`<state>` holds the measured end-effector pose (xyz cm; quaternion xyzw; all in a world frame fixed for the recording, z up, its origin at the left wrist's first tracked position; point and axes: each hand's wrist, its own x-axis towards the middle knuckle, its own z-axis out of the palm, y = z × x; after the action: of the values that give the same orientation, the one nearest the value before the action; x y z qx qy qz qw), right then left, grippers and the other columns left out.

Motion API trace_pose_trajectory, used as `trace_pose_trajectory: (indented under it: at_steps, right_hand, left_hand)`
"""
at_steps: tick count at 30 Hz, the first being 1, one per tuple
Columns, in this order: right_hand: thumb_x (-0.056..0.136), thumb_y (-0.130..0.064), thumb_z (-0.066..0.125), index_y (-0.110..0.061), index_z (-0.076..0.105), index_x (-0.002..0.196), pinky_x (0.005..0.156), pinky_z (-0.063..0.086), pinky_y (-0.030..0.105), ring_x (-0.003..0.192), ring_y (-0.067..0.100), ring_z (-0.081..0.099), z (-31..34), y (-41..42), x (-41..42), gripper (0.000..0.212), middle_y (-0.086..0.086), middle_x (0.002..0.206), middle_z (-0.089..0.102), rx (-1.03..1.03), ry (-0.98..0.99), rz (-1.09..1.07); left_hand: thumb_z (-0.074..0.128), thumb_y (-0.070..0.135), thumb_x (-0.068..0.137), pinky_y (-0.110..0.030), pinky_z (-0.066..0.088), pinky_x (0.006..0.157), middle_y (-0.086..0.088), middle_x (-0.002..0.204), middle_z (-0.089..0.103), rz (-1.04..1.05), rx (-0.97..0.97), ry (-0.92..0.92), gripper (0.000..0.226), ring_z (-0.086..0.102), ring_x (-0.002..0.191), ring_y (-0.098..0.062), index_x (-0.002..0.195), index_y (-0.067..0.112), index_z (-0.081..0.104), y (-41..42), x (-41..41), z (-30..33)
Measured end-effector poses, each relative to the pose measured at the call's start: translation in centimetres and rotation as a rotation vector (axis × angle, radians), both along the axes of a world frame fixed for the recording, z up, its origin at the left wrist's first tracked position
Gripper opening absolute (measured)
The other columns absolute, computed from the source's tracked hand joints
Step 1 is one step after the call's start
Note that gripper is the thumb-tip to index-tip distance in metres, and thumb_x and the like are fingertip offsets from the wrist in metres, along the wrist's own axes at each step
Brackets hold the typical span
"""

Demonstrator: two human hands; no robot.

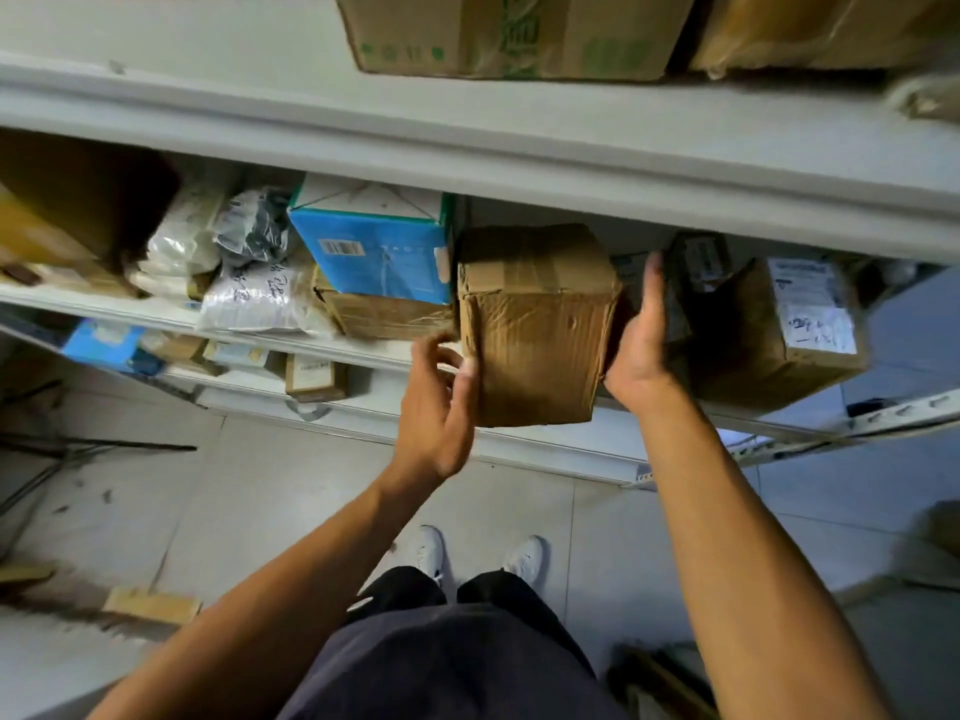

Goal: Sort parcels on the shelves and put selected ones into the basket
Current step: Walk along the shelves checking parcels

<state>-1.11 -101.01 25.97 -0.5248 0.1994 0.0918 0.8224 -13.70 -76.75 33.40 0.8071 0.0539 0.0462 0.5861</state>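
Both hands, L (441, 402) & R (641, 335), fingers straight, flank the taped cardboard box (535, 324) at shelf (467, 158) edge; pick step, next squeeze & lift out.

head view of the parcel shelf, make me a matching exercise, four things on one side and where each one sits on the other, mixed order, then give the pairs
Things
1. blue box
2. crumpled brown box
3. box with a handwritten white label
4. box with green print

Places
A. on the upper shelf, above the others
B. on top of a flat brown carton, left of the crumpled box
C. between the left hand and the right hand
D. on the middle shelf, right of the right hand

Pairs: 1-B, 2-C, 3-D, 4-A
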Motion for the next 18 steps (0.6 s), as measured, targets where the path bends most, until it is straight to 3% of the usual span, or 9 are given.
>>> trace_pose_trajectory:
  at_steps: [3, 6, 8, 10, 12, 13, 15, 18]
  right_hand:
    - [0.06, -0.087, 0.072, -0.035, 0.049, 0.147, 0.116, 0.035, 0.054, 0.134, 0.024, 0.054, 2.8, 0.2, -2.5, 0.104, -0.001, 0.145, 0.057, -0.102, 0.112, -0.02]
    - [0.056, -0.099, 0.054, -0.032, 0.056, 0.141, 0.109, 0.041, 0.057, 0.126, 0.029, 0.056, 6.9, 1.3, -5.2, 0.108, 0.005, 0.138, 0.06, -0.277, 0.275, 0.044]
    - [0.072, -0.095, 0.037, -0.022, 0.063, 0.134, 0.103, 0.043, 0.055, 0.125, 0.034, 0.053, 8.2, 3.0, -7.1, 0.099, 0.011, 0.135, 0.059, -0.355, 0.451, 0.19]
    - [0.081, -0.086, 0.036, -0.014, 0.064, 0.131, 0.106, 0.041, 0.052, 0.129, 0.035, 0.052, 8.4, 4.9, -9.1, 0.092, 0.014, 0.137, 0.06, -0.475, 0.463, 0.243]
    - [0.079, -0.082, 0.042, -0.022, 0.068, 0.103, 0.099, 0.049, 0.053, 0.114, 0.034, 0.062, 7.8, 5.8, -10.6, 0.07, 0.013, 0.116, 0.069, -0.613, 0.365, 0.189]
    - [0.079, -0.082, 0.043, -0.026, 0.063, 0.093, 0.095, 0.053, 0.053, 0.105, 0.032, 0.065, 7.9, 5.9, -11.3, 0.061, 0.01, 0.105, 0.07, -0.653, 0.354, 0.15]
    - [0.083, -0.083, 0.041, -0.027, 0.063, 0.098, 0.089, 0.056, 0.051, 0.095, 0.029, 0.067, 7.8, 5.5, -12.6, 0.063, 0.009, 0.097, 0.068, -0.632, 0.423, 0.125]
    - [0.088, -0.083, 0.035, -0.01, 0.067, 0.116, 0.08, 0.06, 0.051, 0.088, 0.036, 0.07, 6.8, 4.9, -14.7, 0.085, 0.023, 0.092, 0.071, -0.557, 0.528, 0.163]
  left_hand:
    - [0.014, 0.072, 0.097, -0.048, 0.052, 0.091, -0.021, 0.089, 0.067, 0.068, -0.26, 0.441, 0.071, 0.065, 0.082, -0.025, 0.115, 0.019, 0.057, 1.0, 2.6, 1.6]
    - [0.011, 0.082, 0.09, -0.048, 0.051, 0.089, -0.02, 0.105, 0.064, -0.044, -0.331, 0.885, 0.088, 0.063, 0.098, -0.031, 0.112, 0.011, 0.058, 2.5, 3.7, 2.2]
    - [0.017, 0.084, 0.087, -0.049, 0.052, 0.09, -0.025, 0.108, 0.055, -0.094, -0.358, 1.026, 0.082, 0.06, 0.107, -0.036, 0.103, 0.014, 0.056, 2.1, 3.0, 1.9]
    - [0.026, 0.085, 0.086, -0.055, 0.045, 0.103, -0.027, 0.131, 0.05, -0.108, -0.33, 1.073, 0.087, 0.05, 0.127, -0.041, 0.121, 0.01, 0.055, 1.3, 1.6, 0.7]
    - [0.039, 0.08, 0.086, -0.05, 0.044, 0.098, -0.019, 0.148, 0.044, -0.03, -0.372, 1.011, 0.095, 0.045, 0.133, -0.037, 0.147, 0.008, 0.042, 0.7, 0.3, -0.7]
    - [0.044, 0.077, 0.086, -0.046, 0.043, 0.095, -0.017, 0.15, 0.044, 0.031, -0.398, 0.955, 0.092, 0.046, 0.133, -0.035, 0.15, 0.011, 0.04, 0.7, -0.2, -1.1]
    - [0.048, 0.072, 0.088, -0.046, 0.042, 0.101, -0.013, 0.144, 0.048, 0.099, -0.402, 0.868, 0.077, 0.048, 0.128, -0.031, 0.143, 0.017, 0.048, 1.2, -0.7, -1.6]
    - [0.043, 0.071, 0.092, -0.041, 0.039, 0.097, -0.007, 0.119, 0.055, 0.069, -0.379, 0.834, 0.054, 0.052, 0.108, -0.025, 0.107, 0.02, 0.055, 1.6, -0.3, -1.8]
